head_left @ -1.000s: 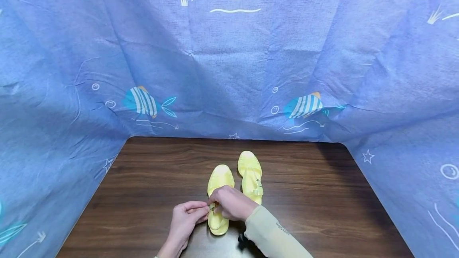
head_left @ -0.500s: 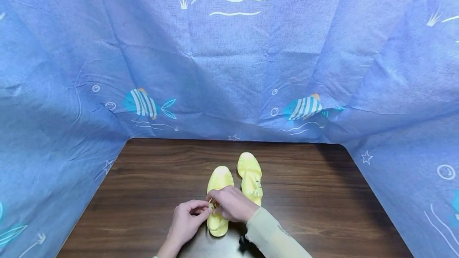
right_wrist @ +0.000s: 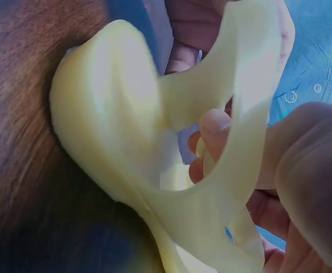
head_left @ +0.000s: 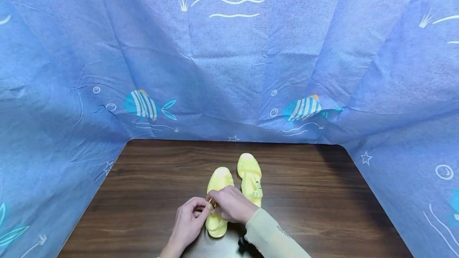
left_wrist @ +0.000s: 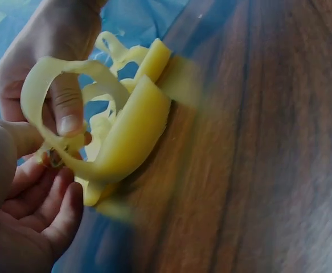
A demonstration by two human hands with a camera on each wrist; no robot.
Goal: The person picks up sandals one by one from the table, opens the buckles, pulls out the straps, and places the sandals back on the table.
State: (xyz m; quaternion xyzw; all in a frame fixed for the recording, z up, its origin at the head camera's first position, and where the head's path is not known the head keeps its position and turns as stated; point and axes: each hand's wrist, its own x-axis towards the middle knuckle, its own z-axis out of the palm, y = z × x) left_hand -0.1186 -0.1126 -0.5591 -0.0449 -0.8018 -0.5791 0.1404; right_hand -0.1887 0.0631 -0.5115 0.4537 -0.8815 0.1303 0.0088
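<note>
Near the table's front edge, at its middle, lies the soft pale-yellow rubber sandal [head_left: 218, 202] I am working on, toe pointing to the far edge. Its thin ankle strap [left_wrist: 69, 85] arches up in a loop over the heel. My left hand [head_left: 189, 221] and right hand [head_left: 233, 204] meet there, fingers [left_wrist: 68, 111] pinching the strap at its small buckle. A matching yellow sandal [head_left: 250, 178] sits just beside it on the dark wooden table [head_left: 150, 178].
</note>
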